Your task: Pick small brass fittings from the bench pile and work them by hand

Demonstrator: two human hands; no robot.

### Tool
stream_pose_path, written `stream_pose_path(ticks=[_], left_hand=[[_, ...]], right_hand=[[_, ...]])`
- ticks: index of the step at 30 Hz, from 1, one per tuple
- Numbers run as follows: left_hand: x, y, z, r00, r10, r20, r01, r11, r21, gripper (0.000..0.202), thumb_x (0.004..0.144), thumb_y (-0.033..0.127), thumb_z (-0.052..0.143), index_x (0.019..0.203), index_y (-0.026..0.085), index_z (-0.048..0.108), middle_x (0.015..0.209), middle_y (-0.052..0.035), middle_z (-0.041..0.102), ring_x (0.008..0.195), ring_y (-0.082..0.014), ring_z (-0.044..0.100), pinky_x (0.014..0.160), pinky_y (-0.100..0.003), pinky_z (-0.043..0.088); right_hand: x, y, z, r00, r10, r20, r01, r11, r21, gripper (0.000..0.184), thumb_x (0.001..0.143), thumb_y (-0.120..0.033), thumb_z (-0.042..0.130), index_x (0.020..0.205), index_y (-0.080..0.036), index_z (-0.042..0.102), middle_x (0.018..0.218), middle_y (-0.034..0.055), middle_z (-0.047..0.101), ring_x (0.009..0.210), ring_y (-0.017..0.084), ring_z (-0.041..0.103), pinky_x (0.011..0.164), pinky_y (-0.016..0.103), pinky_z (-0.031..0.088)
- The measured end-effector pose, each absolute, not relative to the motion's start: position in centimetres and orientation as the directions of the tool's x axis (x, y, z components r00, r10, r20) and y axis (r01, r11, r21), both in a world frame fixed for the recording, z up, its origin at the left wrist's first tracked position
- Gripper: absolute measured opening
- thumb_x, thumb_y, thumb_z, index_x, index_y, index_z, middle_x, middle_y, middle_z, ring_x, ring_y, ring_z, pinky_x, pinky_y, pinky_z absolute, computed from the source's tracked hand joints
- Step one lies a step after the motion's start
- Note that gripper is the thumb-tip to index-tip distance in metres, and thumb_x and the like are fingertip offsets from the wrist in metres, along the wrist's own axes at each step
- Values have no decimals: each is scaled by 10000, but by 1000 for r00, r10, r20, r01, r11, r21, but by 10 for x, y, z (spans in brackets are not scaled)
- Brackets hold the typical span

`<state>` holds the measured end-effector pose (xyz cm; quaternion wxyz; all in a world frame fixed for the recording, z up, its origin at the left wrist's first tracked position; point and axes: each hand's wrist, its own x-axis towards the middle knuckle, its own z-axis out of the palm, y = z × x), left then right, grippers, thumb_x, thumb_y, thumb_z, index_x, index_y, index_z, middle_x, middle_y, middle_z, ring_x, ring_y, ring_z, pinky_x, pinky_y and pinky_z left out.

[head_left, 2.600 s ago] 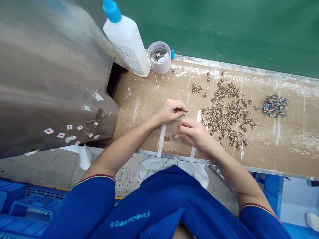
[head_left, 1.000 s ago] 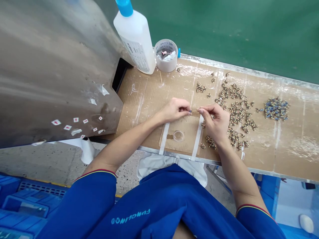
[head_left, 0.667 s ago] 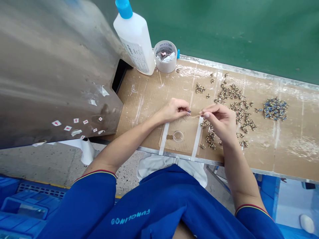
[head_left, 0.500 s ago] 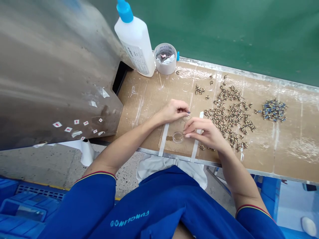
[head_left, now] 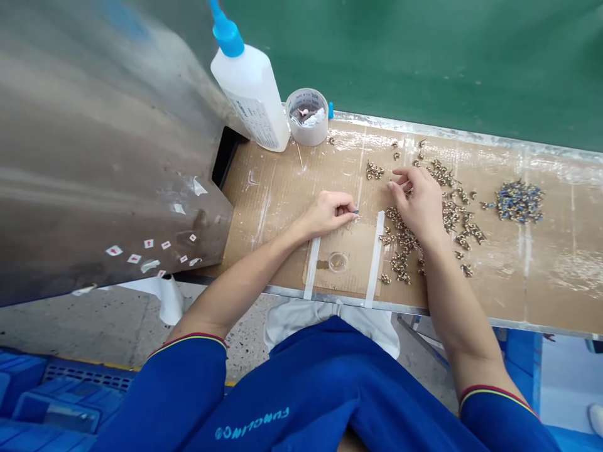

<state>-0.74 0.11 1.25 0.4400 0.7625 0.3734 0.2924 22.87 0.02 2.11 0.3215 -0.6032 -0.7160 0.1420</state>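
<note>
My left hand (head_left: 332,212) is over the cardboard, thumb and forefinger pinched on a small blue-tipped part (head_left: 356,212); the rest of that part is hidden by the fingers. My right hand (head_left: 417,198) hovers over the left side of the pile of small brass-coloured parts (head_left: 402,242). Its thumb and fingers are bent and apart, and nothing shows between them. A small clear round dish (head_left: 338,262) with a thin stick-like thing inside sits between two strips of white tape (head_left: 374,258). Farther right lies a heap of blue-and-brass parts (head_left: 518,202).
A white bottle with a blue nozzle (head_left: 254,100) stands at the back left, beside a tape roll (head_left: 308,132) holding scraps. A thin stick (head_left: 300,157) lies in front. A metal panel (head_left: 117,157) borders the left; a green surface (head_left: 424,56) lies beyond the table's far edge.
My right hand has left the clear dish and moved up and right to the brass-coloured pile, its fingers parting. My left hand keeps its pinch in nearly the same place.
</note>
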Motion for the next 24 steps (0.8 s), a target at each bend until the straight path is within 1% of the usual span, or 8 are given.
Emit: stream_pose_path(ticks=[4,6,10,14,16,17,21,24], left_hand=[[-7,-1,14,552,827,102,331,-330,884,126,840,185,685,725,153,642,681,11,622,639,-106,540,653,-237,431],[-8,-1,15,551,829,99,333,-328,884,123,844,186,679,732,155,640,686,12,620,635,-105,533,645,-236,429],[-9,0,13,543,833,105,328,-326,887,129,839,199,685,730,154,633,684,11,611,627,-105,525,628,-232,428],[-7,-1,12,532,840,107,345,-331,878,115,829,181,682,729,152,635,683,10,617,618,-101,521,622,-230,427],[-5,-3,13,511,853,107,372,-331,867,126,836,188,680,723,153,634,685,5,633,617,-103,524,623,-233,429],[-4,-4,13,497,862,105,392,-330,859,134,840,196,680,721,154,635,688,1,643,617,-104,526,623,-235,429],[0,-7,16,464,881,90,475,-334,814,149,852,219,680,721,158,641,682,-4,659,614,-111,534,618,-241,414],[1,-7,16,471,878,87,503,-348,791,154,849,209,677,710,161,630,667,2,648,609,-114,535,614,-245,406]], right_hand=[[230,8,7,-64,964,260,835,194,-514,66,924,-305,651,907,-244,668,906,89,638,937,299,595,911,492,494],[229,6,5,-70,967,244,838,189,-512,97,923,-302,653,849,-241,636,880,87,633,902,293,593,881,482,497],[231,-2,8,-84,971,226,835,192,-515,131,915,-281,655,801,-233,613,844,88,642,808,266,591,826,463,501],[234,-6,11,-59,971,233,850,171,-498,106,883,-182,620,787,-222,644,839,101,680,760,258,610,813,477,512],[235,-7,13,-44,973,227,821,164,-546,109,871,-163,619,788,-217,665,838,94,700,764,255,637,830,485,528],[234,-8,14,-35,976,216,787,160,-596,102,865,-165,629,792,-214,679,833,84,709,762,247,649,828,478,541],[222,-16,20,-25,994,102,525,100,-845,60,859,-221,686,863,-198,740,804,39,746,711,188,673,716,377,582],[206,-25,20,-53,997,56,382,72,-922,98,863,-282,716,888,-195,754,811,33,768,715,167,690,687,333,586]])
